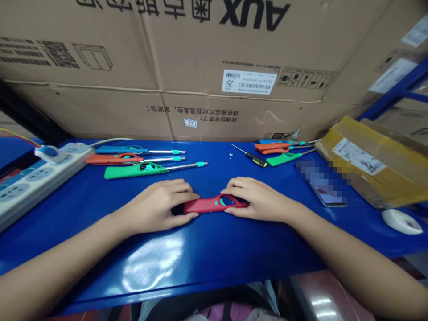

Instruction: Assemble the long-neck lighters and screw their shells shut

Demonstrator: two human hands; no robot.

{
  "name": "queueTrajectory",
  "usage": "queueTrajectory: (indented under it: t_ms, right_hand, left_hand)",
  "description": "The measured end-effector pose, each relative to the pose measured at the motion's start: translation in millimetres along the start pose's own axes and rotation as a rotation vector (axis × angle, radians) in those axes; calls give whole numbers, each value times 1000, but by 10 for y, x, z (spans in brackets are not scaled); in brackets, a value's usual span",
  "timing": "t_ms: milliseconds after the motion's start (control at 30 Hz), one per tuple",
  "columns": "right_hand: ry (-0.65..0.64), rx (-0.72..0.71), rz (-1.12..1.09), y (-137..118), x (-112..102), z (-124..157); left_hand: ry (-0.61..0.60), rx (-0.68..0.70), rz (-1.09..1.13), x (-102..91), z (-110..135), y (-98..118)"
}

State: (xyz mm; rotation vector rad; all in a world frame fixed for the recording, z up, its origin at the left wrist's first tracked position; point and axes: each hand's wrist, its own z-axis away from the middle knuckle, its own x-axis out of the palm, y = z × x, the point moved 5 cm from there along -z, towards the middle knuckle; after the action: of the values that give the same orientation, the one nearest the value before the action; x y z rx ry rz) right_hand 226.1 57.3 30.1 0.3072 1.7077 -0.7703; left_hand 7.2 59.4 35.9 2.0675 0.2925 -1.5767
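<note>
A red lighter body [204,205] with a teal trigger lies level on the blue shelf in front of me. My left hand [167,203] grips its left end between thumb and fingers. At the other end, my right hand [249,196] pinches it near the trigger opening. Its far right tip is partly hidden by that hand, and I see no metal tube on it. Behind my left hand lie a green long-necked lighter [133,170], an orange one [113,158] and a blue one [117,149], each with a metal tube.
A black-and-yellow screwdriver [256,159] lies beyond my right hand, near small white bits [230,155]. More lighter parts [284,158] sit at the back right, with a phone [323,189], a yellow-taped box [377,156] and a white mouse [401,221]. A power strip [43,178] stands left; a large carton [194,58] walls the back.
</note>
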Motion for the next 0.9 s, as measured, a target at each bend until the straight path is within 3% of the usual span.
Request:
queueTrajectory:
  t_ms: [600,900]
  right_hand:
    - [15,101,-105,16,22,20]
    - [46,24,-91,19,10,10]
  left_hand:
    - [-21,-225,188,4,20,-30]
    - [27,-227,231,-48,29,13]
